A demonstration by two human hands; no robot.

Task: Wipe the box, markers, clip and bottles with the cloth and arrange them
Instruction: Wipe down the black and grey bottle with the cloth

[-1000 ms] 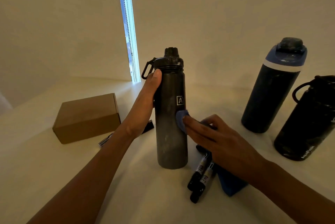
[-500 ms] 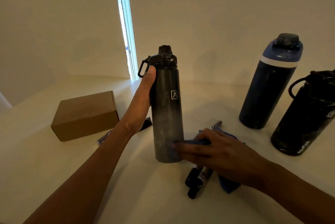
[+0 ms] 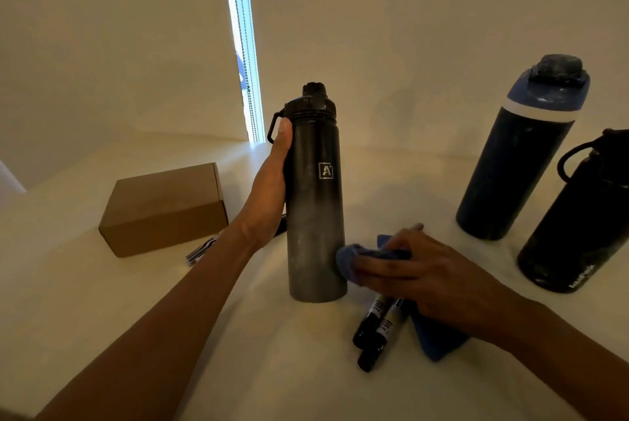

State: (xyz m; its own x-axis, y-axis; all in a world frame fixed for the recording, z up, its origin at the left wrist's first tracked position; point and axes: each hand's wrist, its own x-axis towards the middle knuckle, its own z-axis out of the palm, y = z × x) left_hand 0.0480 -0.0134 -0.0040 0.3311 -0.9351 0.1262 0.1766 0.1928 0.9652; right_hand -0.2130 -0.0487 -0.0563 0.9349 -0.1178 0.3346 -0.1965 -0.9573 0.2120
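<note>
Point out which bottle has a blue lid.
The navy bottle behind the right hand: blue lid above a white band. The held bottle and rightmost bottle have black lids.

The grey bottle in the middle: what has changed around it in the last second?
The right hand slid the blue cloth down the grey bottle, from about mid-height to near its base, holding the cloth throughout. The left hand still grips the bottle's upper part, and the bottle stays upright. The box, markers, blue-lidded bottle and black bottle have not moved.
</note>
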